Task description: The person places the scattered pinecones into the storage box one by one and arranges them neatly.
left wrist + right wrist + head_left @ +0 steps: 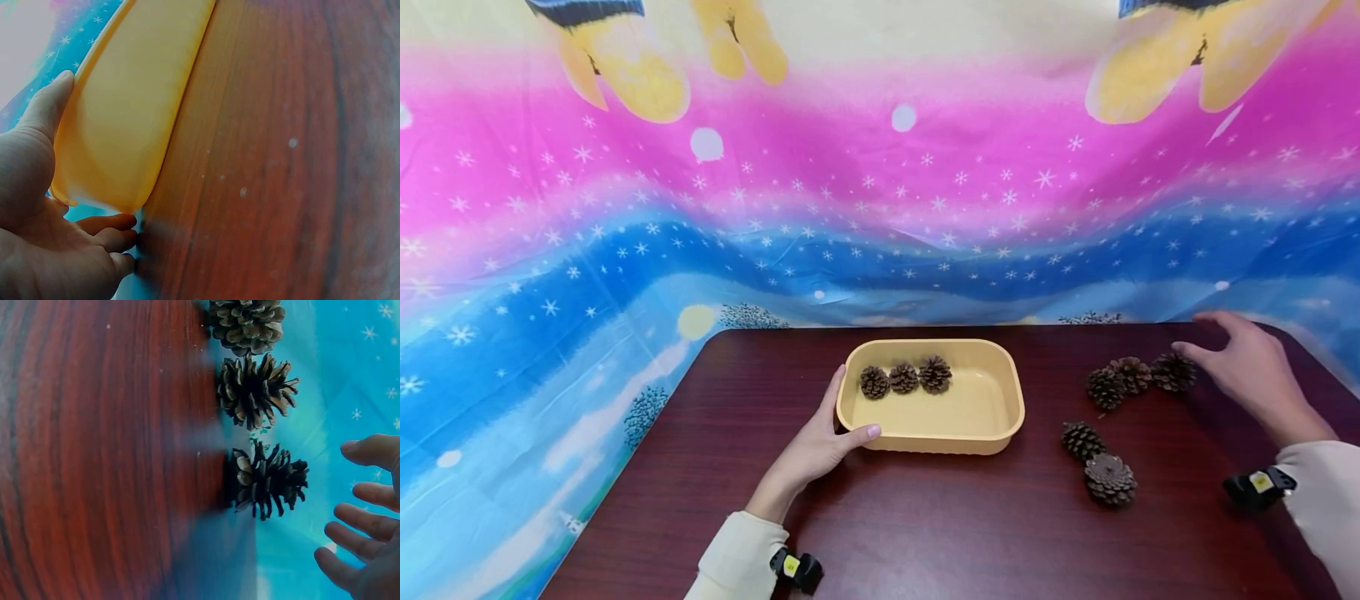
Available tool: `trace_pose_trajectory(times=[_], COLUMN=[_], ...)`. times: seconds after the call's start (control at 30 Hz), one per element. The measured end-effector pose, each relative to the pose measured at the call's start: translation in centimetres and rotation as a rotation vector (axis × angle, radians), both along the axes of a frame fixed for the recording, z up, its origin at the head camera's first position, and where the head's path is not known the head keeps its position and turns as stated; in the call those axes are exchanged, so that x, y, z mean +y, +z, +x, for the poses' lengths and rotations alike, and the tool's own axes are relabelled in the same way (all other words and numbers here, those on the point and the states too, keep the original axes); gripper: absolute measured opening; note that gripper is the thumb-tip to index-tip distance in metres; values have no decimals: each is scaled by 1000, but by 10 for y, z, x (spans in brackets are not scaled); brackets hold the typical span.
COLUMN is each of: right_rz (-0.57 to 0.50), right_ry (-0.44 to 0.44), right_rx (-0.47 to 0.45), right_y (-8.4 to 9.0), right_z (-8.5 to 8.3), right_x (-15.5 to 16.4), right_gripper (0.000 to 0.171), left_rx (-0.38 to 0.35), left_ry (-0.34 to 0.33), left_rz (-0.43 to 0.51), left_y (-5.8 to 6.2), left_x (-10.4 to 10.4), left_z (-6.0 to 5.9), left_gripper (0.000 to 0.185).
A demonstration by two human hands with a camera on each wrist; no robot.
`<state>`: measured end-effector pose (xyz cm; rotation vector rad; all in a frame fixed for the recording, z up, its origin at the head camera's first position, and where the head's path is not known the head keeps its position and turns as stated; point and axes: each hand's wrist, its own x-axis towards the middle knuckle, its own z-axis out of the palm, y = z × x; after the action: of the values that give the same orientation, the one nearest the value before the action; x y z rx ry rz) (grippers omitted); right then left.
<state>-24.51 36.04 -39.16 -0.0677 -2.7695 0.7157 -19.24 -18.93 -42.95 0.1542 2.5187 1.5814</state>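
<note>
A yellow rectangular plastic basin (940,446) stands on the table with three pine cones (904,378) in a row inside it. My left hand (816,450) holds the basin's left end, thumb over the near rim and fingers round the end wall. In the left wrist view the thumb (50,103) lies along the basin's side. My right hand (1255,367) is spread beside the rightmost loose pine cone (1173,372), with nothing in its grasp. The right wrist view shows a gap between its fingers (356,519) and that pine cone (269,481).
Two more pine cones (1106,388) (1130,375) stand left of the rightmost one. Nearer the front are another two, one pine cone (1082,441) touching a larger pine cone (1110,480). A printed cloth (887,208) hangs behind the dark wooden table (925,533).
</note>
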Motion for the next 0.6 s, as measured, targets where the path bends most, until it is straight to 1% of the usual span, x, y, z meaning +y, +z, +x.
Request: trace_pose_trajectory(times=[0.13, 0.37, 0.6], right_rz=[-22, -112, -146], right_ry=[31, 115, 140], right_rx=[-39, -103, -133], right_y=[-5, -15, -23], right_z=[-1, -3, -5], right_x=[4, 10, 13], right_gripper=[65, 63, 61], left_rx=[-2, -7, -12], left_ry=[0, 2, 1], left_rz=[1, 2, 1], left_y=[1, 2, 0], left_x=[0, 0, 0], left_z=[1, 1, 0], left_gripper=[108, 108, 109])
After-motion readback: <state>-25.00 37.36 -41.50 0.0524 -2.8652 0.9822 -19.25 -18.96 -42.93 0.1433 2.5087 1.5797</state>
